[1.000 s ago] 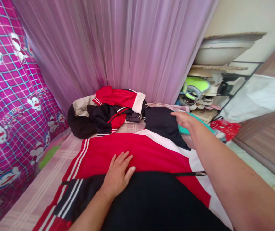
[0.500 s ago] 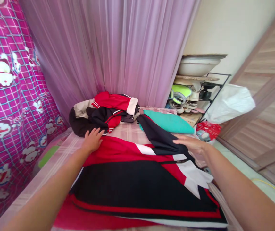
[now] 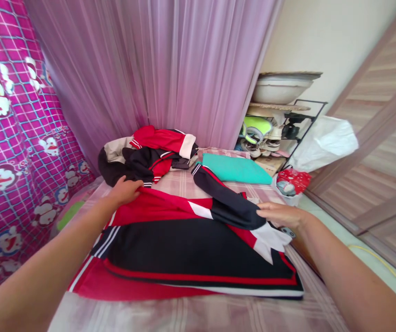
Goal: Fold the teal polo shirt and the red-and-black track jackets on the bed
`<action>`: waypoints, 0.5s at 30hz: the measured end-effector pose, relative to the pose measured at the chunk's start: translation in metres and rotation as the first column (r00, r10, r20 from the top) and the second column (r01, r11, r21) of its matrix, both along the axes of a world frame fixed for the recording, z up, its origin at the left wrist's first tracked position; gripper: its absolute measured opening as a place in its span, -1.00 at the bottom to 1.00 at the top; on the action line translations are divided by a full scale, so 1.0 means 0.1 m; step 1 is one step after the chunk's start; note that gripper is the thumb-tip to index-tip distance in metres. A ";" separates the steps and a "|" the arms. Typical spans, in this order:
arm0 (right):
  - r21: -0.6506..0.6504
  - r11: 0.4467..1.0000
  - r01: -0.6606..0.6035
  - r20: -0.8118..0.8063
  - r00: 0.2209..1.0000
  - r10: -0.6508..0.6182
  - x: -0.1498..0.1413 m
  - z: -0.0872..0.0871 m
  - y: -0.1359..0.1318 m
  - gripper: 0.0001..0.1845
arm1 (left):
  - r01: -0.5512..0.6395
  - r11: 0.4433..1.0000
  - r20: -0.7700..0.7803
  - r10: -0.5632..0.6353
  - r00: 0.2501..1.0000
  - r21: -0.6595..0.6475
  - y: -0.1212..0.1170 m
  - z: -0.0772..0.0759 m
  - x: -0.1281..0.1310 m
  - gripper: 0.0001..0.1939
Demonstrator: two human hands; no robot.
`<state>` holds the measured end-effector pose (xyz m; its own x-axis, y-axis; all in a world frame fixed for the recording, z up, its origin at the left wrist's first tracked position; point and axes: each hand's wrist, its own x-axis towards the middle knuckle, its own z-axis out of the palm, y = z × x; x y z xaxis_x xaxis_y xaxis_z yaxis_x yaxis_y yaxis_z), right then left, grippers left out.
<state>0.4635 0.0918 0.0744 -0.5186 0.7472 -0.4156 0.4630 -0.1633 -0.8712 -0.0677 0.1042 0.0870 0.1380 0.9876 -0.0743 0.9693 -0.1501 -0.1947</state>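
A black, red and white track jacket point(image 3: 184, 251) lies spread on the bed, its collar end to the right. One sleeve is folded across the front, with its striped cuff at the left. My left hand point(image 3: 126, 190) is closed on the red far edge near the hem and holds it slightly raised. At the shoulder end, my right hand point(image 3: 281, 213) pinches the jacket beside the other dark sleeve point(image 3: 227, 198), which stretches away toward the back. Part of the white collar point(image 3: 270, 237) shows below that hand.
Behind the jacket lie a heap of red and black clothes point(image 3: 149, 159) and a folded turquoise cloth point(image 3: 236, 168). A purple curtain point(image 3: 163, 69) hangs at the back. To the right stand a shoe rack point(image 3: 310, 122) and a red bag point(image 3: 295, 180). Plaid bedding point(image 3: 184, 313) covers the bed.
My left hand has closed on the red edge and lifted it, and my right hand has gripped the shoulder end. The jacket's far side has been drawn toward me, pulling the far sleeve along.
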 end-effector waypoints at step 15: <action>-0.007 1.000 0.002 0.194 0.981 0.000 -0.02 0.14 -0.19 -0.41 | 0.187 0.980 0.142 -0.176 0.974 -0.070 -1.16 -0.10 -0.02 -0.52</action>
<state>0.4610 0.0728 0.0883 -0.4269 0.7444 -0.5134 0.6229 -0.1694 -0.7637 -0.0694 -0.0120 0.0766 0.3290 0.9363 -0.1231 0.9407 -0.3364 -0.0445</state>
